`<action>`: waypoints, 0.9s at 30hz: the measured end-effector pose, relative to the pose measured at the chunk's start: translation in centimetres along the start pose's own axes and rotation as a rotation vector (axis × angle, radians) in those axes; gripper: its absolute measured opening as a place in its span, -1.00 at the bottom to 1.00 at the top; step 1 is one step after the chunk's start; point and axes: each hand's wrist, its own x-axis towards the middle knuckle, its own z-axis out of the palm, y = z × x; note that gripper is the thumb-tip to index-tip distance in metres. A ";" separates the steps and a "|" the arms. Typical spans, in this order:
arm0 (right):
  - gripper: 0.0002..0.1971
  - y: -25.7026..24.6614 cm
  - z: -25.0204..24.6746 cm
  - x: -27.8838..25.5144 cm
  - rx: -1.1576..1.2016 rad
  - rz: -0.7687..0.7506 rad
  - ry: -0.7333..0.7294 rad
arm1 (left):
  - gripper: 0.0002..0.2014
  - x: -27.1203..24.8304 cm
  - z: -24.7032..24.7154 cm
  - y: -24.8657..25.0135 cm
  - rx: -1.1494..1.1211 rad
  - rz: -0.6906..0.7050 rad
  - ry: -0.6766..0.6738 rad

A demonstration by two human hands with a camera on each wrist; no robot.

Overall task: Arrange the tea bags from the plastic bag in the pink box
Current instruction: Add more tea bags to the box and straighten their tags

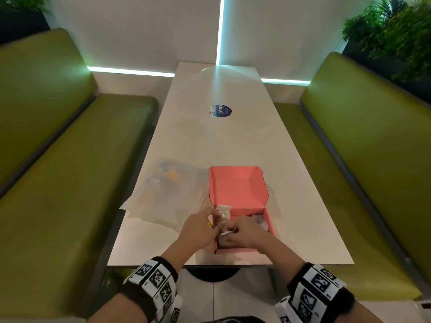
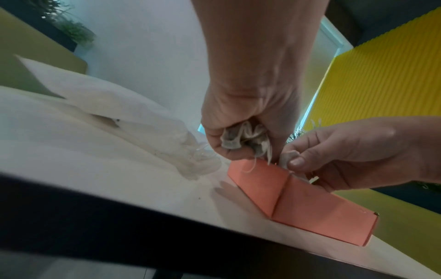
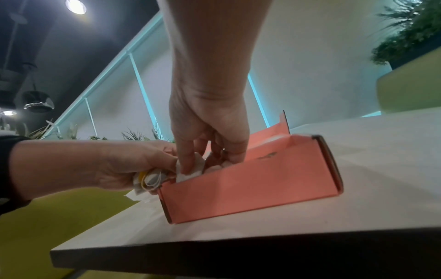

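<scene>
Left of the pink box point(image 1: 238, 190), your plastic bag point(image 1: 163, 194) lies flat on the white table point(image 1: 303, 206), its near edge just beside the box; it is cloudy, so you can make out only pale shapes and a yellow patch inside, not how many bags it holds

At the box's near left corner, your left hand point(image 1: 200, 226) is curled around a crumpled bunch of tea bags point(image 2: 241, 137), with strings dangling and a bit of yellow showing from the right wrist view; the bunch is too tangled to count

Over the near part of the box, your right hand point(image 1: 242, 234) reaches down with its fingers point(image 3: 188, 158) closed on a single white tea bag point(image 3: 190, 170) at the box's left end; its lower edge dips behind the box wall, so you cannot tell whether it touches the bottom

Your hands cover most of the box floor. At its right end, a few pale tea bags in the box point(image 1: 258, 220) peek out, partly hidden

Behind the box its open lid lies back flat, and farther along the table sits a blue round sticker point(image 1: 222, 111), its small print unreadable
</scene>
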 end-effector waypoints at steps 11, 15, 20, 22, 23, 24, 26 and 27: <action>-0.73 0.4 0.3 -0.1 0.160 0.087 0.353 | -0.44 -1.9 -0.6 -1.6 -0.201 -0.095 -0.188; -0.71 0.9 0.2 -0.9 0.101 0.196 0.165 | -0.33 -1.9 -0.2 -1.7 -0.228 -0.093 -0.219; -0.65 0.4 1.4 0.2 0.020 0.224 0.161 | -0.32 -1.9 0.1 -1.6 -0.227 -0.093 -0.211; -0.67 0.2 1.6 0.3 0.026 0.234 0.163 | -0.31 -1.9 0.2 -1.7 -0.234 -0.104 -0.202; -0.68 0.1 1.5 0.2 0.049 0.244 0.153 | -0.30 -2.0 0.1 -1.6 -0.241 -0.104 -0.199; -0.70 0.2 1.2 0.0 0.085 0.260 0.148 | -0.30 -2.0 0.1 -1.6 -0.244 -0.102 -0.199; -0.76 0.7 -0.1 -0.1 0.124 0.289 0.207 | -0.28 -2.2 0.0 -1.6 -0.246 -0.091 -0.194; -0.80 1.3 -0.8 -0.1 0.102 0.278 0.278 | -0.27 -2.2 0.0 -1.7 -0.246 -0.086 -0.189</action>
